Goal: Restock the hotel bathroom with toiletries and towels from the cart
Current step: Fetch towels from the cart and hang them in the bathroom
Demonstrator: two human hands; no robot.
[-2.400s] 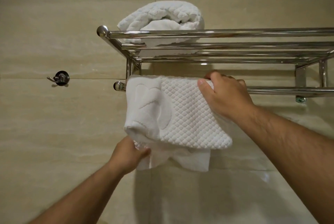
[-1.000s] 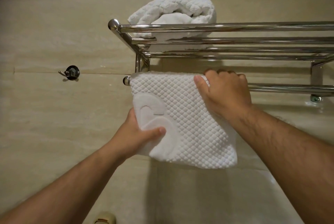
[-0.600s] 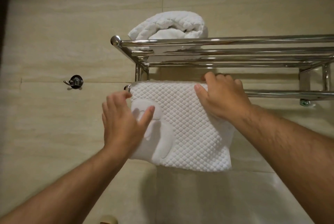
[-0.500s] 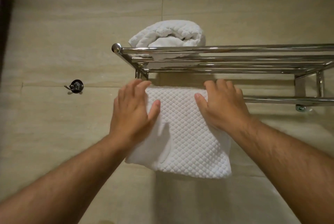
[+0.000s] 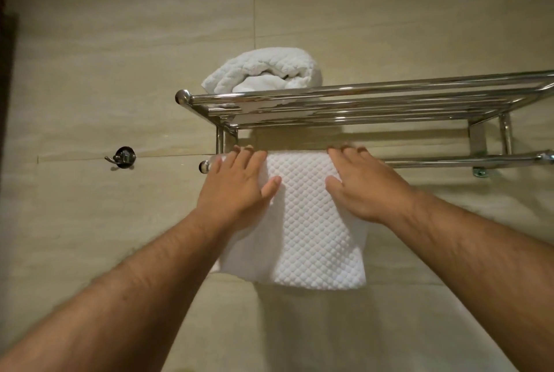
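Beige tile wall [image 5: 120,41]; left hand [image 5: 236,188] and right hand [image 5: 365,188] press flat, straight-fingered, on hanging towel [image 5: 311,230].

One camera sits on the person's head. It faces the wall [image 5: 120,41] and looks up at the towel rack [image 5: 359,95] from a little below it. It is close: the left hand [image 5: 236,182] and right hand [image 5: 365,188] reach the rack's lower bar.
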